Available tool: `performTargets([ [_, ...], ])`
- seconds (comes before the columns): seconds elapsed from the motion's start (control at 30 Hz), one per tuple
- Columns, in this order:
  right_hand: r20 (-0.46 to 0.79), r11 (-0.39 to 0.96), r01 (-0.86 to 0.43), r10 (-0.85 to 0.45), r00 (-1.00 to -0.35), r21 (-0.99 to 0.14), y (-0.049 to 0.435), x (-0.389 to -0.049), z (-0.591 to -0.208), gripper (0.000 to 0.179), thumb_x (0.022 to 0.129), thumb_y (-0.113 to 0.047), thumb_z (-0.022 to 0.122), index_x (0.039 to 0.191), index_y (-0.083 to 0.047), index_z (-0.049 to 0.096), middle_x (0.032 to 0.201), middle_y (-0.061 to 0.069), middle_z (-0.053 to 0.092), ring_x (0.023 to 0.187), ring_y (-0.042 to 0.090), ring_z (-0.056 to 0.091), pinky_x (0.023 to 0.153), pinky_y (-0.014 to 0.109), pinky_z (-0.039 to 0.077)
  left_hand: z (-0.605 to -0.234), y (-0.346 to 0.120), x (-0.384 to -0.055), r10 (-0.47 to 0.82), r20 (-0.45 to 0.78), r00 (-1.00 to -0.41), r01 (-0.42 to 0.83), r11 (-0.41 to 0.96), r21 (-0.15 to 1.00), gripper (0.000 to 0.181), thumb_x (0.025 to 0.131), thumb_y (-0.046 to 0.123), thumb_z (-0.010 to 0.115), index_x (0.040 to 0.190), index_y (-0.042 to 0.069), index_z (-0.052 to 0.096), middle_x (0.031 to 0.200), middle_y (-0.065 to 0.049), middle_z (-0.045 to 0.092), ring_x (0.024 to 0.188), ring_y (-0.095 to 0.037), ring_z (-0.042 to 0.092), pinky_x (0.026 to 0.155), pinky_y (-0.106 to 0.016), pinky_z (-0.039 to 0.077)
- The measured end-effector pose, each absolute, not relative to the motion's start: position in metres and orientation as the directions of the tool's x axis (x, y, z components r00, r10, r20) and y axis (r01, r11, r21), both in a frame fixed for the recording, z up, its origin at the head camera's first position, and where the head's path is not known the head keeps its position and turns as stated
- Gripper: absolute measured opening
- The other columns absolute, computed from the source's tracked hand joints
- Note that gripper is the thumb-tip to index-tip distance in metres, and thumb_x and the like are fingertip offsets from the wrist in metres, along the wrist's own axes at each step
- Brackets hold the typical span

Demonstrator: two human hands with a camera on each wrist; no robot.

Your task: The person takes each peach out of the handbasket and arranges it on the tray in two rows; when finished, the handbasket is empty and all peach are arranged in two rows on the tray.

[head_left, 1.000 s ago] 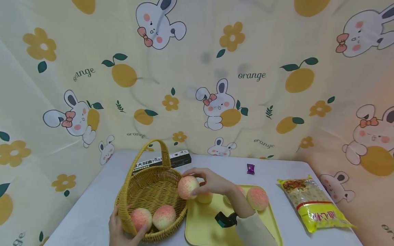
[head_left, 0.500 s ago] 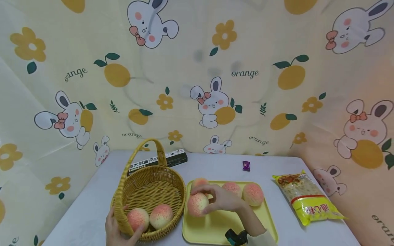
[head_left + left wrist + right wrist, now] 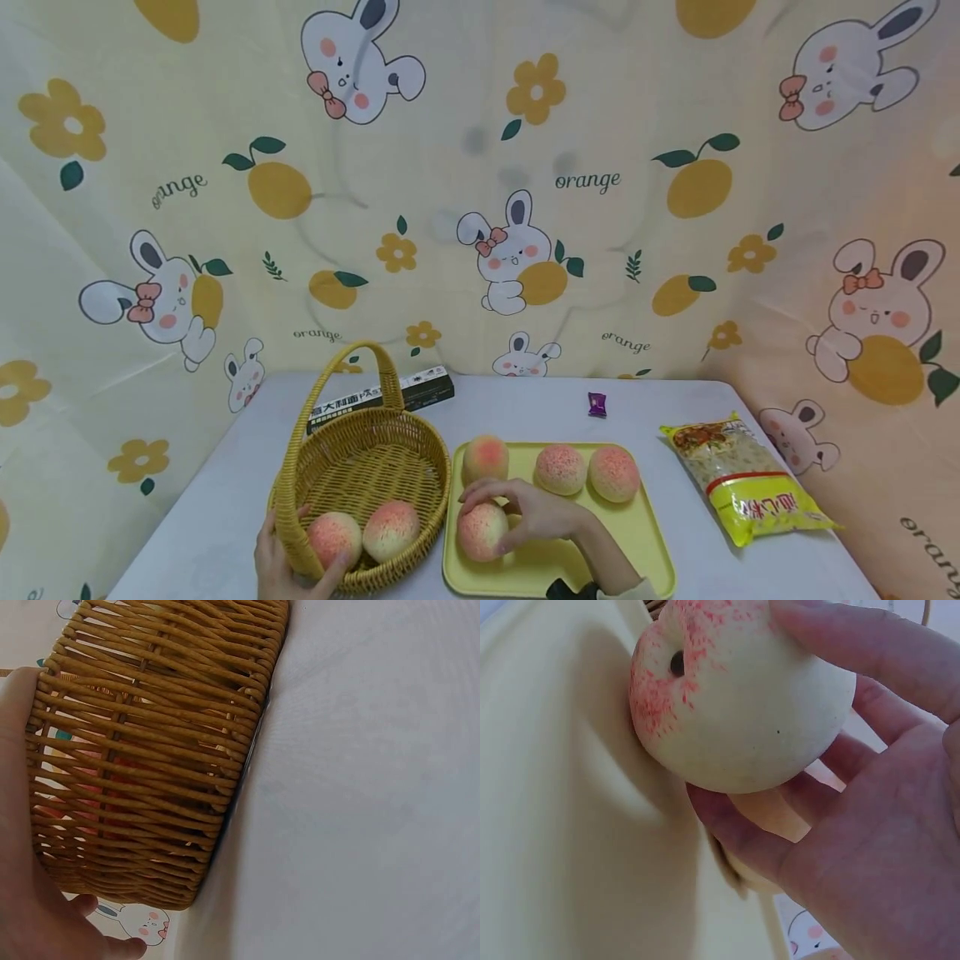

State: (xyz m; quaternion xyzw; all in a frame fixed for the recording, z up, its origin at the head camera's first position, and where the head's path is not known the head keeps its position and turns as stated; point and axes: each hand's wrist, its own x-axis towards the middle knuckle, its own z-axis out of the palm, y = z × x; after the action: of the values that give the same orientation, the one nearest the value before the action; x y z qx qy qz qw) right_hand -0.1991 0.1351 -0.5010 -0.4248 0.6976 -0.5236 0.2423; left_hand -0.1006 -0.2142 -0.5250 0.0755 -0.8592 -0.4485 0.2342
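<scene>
My right hand holds a pink-and-cream peach low over the left front part of a yellow tray. In the right wrist view, thumb and fingers curl around this peach, whose dark stem hole faces the tray. My left hand grips the near left rim of a wicker basket with a tall arched handle. Two peaches lie in the front of that basket, one on the left and one on the right. The left wrist view shows the woven side standing on the white table.
Three more peaches sit along the tray's back: left, middle and right. A pasta box lies behind the basket, a small purple wrapped candy behind the tray. To the right is a yellow pasta bag.
My right hand has carried the peach from the basket's right rim rightward and down to the tray's front left. The left hand stays on the basket. The head view has shifted slightly.
</scene>
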Motion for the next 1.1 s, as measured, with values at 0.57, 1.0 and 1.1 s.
performTargets([
  [0.57, 0.059, 0.117, -0.298, -0.851, -0.521, -0.947, 0.138, -0.2001, -0.5064, 0.065, 0.081, -0.015, 0.079, 0.14, -0.011, 0.053, 0.143, 0.018, 0.051, 0.134, 0.016, 0.044, 0.109, 0.032, 0.036, -0.5258, -0.2132, -0.1007, -0.341, 0.364, -0.867, 0.1, 0.596, 0.797, 0.065, 0.074, 0.019, 0.087, 0.127, -0.004, 0.057, 0.134, -0.022, 0.04, 0.134, -0.047, 0.024, 0.09, -0.07, 0.035],
  [1.0, -0.016, 0.176, -0.28, -0.87, -0.493, -0.944, 0.1385, -0.1971, -0.5067, 0.067, 0.08, -0.013, 0.081, 0.14, -0.004, 0.052, 0.138, 0.006, 0.057, 0.125, 0.009, 0.051, 0.106, 0.026, 0.037, -0.5255, -0.2114, -0.1016, -0.354, 0.381, -0.854, 0.113, 0.589, 0.8, 0.064, 0.072, 0.017, 0.088, 0.124, -0.006, 0.058, 0.128, -0.019, 0.045, 0.131, -0.042, 0.027, 0.091, -0.069, 0.032],
  [1.1, 0.005, 0.155, -0.279, -0.867, -0.498, -0.948, 0.1378, -0.1976, -0.5053, 0.063, 0.079, -0.012, 0.079, 0.137, -0.006, 0.055, 0.136, 0.007, 0.059, 0.125, 0.011, 0.052, 0.107, 0.028, 0.037, -0.5251, -0.2108, -0.1015, -0.358, 0.379, -0.853, 0.11, 0.587, 0.802, 0.065, 0.072, 0.016, 0.088, 0.125, -0.006, 0.058, 0.129, -0.019, 0.045, 0.131, -0.041, 0.027, 0.09, -0.068, 0.033],
])
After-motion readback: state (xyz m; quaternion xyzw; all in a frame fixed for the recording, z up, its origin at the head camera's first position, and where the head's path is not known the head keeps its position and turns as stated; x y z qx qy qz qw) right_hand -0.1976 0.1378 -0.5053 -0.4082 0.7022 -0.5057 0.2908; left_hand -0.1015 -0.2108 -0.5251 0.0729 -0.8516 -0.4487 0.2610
